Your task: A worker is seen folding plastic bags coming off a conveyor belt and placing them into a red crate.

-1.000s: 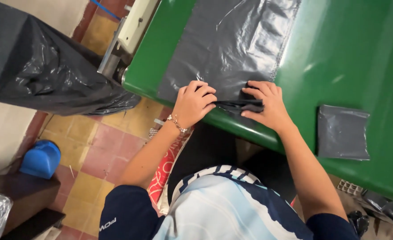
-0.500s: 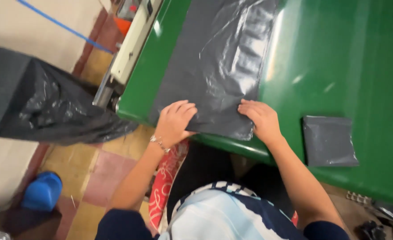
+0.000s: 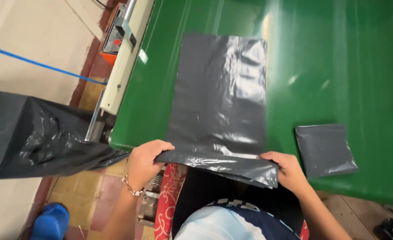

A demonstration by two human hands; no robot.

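A long dark grey plastic bag lies flat on the green table, running away from me. Its near end is lifted off the table edge. My left hand pinches the near left corner of that bag. My right hand grips the near right corner. A small folded grey bag rests on the table to the right of my right hand, apart from it.
A white and orange machine stands along the table's left edge. A large black plastic bag hangs at the left over the tiled floor. A blue object sits on the floor at bottom left.
Both hands pressed flat on the bag's near end earlier; now they have drawn it toward me and lifted that end off the table edge. The view has shifted up the table.
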